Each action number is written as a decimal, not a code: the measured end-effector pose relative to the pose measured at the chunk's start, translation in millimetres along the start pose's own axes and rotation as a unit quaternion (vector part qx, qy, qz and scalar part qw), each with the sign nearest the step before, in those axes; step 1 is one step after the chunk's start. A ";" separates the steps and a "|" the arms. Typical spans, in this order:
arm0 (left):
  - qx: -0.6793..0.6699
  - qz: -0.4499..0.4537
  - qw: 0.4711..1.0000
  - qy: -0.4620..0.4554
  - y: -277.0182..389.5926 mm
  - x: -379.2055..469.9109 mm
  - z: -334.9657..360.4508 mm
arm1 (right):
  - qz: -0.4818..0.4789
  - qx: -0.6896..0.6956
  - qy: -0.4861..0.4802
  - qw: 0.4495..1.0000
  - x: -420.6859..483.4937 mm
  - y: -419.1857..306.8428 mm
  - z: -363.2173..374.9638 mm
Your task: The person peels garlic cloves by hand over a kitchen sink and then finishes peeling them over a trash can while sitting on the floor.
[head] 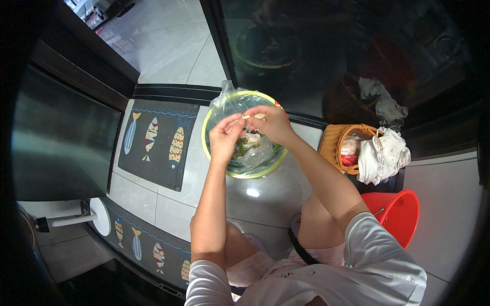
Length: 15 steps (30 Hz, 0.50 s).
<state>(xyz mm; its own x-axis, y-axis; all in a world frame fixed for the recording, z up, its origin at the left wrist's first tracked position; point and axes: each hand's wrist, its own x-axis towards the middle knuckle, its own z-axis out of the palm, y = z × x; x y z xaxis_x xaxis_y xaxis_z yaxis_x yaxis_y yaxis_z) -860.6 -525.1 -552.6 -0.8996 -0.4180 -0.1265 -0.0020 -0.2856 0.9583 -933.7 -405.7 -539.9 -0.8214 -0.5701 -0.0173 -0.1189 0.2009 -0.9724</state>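
Note:
Above a round bin with a yellow-green rim [206,147], both my hands meet at the fingertips. Between them is a small pale piece [246,117] that looks like a garlic clove. My left hand [225,139] pinches its near side with thumb and forefinger. My right hand [275,124] grips the other side and also keeps a second pale clove [260,116] against its fingers. A clear plastic bag [228,95] lines the bin and sticks up over the far rim. Inside lie green vegetable scraps [240,148] and a whitish crumpled scrap [252,140].
On the right stand a wicker basket [330,147] with a white cloth [383,157] over its side and a red bucket [411,214]. Fish-patterned mats [160,130] lie to the left. Dark glass [306,46] rises behind the bin. A white round base [101,218] stands lower left.

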 end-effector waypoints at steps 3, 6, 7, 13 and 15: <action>0.069 0.018 0.997 -0.018 -5.2 1.4 -3.2 | -0.065 -0.025 0.001 0.998 2.7 7.2 4.6; 0.007 -0.039 0.999 -0.003 -1.2 1.4 -2.7 | -0.037 0.052 -0.025 0.998 3.1 10.8 2.3; -0.030 -0.065 0.997 0.006 0.3 1.3 -2.8 | -0.009 0.091 -0.039 0.995 2.5 7.8 1.3; -0.133 -0.094 0.986 -0.015 1.9 3.6 -7.9 | 0.138 0.294 -0.064 0.943 3.0 0.1 -4.0; -0.079 -0.066 0.995 -0.012 3.5 3.2 -5.3 | 0.148 0.319 -0.066 0.934 4.7 1.6 -5.6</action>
<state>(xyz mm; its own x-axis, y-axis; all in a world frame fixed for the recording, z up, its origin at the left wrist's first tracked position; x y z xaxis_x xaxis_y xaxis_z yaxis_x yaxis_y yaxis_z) -861.2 -531.9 -551.0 -0.9060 -0.3485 -0.2404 -0.0533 -0.4693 0.8814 -940.9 -403.6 -540.2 -0.6852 -0.6662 -0.2945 0.4926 -0.1260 -0.8611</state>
